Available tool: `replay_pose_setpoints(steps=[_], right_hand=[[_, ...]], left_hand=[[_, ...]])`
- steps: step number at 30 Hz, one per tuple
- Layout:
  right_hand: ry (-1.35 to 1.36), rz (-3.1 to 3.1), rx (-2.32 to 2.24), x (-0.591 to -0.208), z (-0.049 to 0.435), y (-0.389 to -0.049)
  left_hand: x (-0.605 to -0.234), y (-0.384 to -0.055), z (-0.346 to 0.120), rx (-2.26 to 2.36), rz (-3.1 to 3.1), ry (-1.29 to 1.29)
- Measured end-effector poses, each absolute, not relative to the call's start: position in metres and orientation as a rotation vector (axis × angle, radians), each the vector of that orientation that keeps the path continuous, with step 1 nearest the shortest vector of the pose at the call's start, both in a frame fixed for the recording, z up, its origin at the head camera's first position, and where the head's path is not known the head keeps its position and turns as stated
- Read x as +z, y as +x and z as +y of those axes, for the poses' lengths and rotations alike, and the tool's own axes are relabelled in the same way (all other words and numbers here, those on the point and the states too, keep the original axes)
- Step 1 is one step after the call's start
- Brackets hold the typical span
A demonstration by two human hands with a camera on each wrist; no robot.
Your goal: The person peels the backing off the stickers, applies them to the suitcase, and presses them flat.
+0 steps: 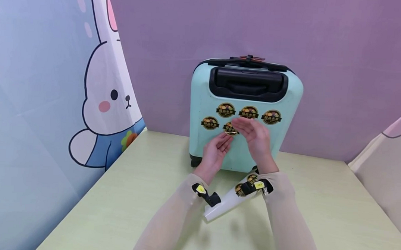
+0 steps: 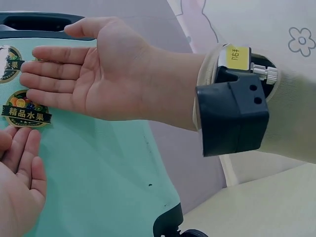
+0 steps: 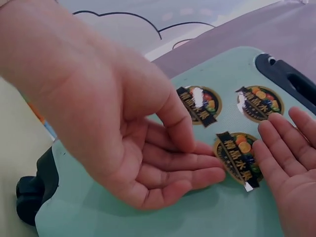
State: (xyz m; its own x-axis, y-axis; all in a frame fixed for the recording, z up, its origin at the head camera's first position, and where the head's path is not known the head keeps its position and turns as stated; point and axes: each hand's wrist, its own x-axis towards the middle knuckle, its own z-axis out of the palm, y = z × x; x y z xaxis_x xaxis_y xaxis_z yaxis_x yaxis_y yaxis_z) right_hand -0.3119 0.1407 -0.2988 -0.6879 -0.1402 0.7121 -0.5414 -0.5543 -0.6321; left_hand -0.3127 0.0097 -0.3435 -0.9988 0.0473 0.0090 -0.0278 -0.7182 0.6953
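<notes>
A round black-and-gold fruit sticker (image 3: 239,160) lies on the back face of an upright mint-green suitcase (image 1: 246,157), in the lower row of stickers. My left hand (image 1: 216,150) comes from below, its relaxed fingertips at the sticker's lower edge; in the right wrist view its thumb stays off the sticker. My right hand (image 1: 255,136) is held flat, fingers extended and together, with fingertips beside the sticker's right edge. The left wrist view shows the palm of that right hand (image 2: 103,76). A bright glint runs along the sticker's lower part in the head view.
Matching stickers, such as the lower-left one (image 1: 210,122) and the upper-right one (image 1: 271,117), are on the suitcase. A curled white backing sheet (image 1: 222,206) with stickers lies on the pale table (image 1: 143,201) beneath my forearms. A purple cloth backdrop (image 1: 162,82) hangs behind.
</notes>
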Motion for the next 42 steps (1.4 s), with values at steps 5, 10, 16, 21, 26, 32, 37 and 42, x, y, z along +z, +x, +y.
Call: replay_pose_setpoints(steps=[5,10,16,21,26,32,37,42], right_hand=[[1.122,-1.349,2.316,-0.301,0.139,-0.317],[1.117,-1.4,2.269,-0.301,0.139,-0.319],[1.073,-1.456,2.225,-0.301,0.137,-0.319],[1.024,-1.493,2.202,-0.303,0.136,-0.32],[0.994,-1.519,2.182,-0.305,0.136,-0.32],[0.98,-1.542,2.16,-0.306,0.136,-0.319],[0.97,-1.553,2.157,-0.306,0.137,-0.319],[0.971,-1.555,2.167,-0.305,0.137,-0.319]], left_hand=[[-0.343,-0.312,0.008,2.862,1.137,0.047],[-0.342,-0.312,0.006,2.846,1.132,0.085],[-0.344,-0.311,0.003,2.83,1.117,0.129],[-0.348,-0.311,0.001,2.831,1.068,0.137],[-0.349,-0.309,-0.001,2.829,1.036,0.142],[-0.346,-0.304,-0.004,2.814,1.055,0.155],[-0.343,-0.301,-0.005,2.791,1.071,0.155],[-0.346,-0.3,-0.006,2.769,1.069,0.124]])
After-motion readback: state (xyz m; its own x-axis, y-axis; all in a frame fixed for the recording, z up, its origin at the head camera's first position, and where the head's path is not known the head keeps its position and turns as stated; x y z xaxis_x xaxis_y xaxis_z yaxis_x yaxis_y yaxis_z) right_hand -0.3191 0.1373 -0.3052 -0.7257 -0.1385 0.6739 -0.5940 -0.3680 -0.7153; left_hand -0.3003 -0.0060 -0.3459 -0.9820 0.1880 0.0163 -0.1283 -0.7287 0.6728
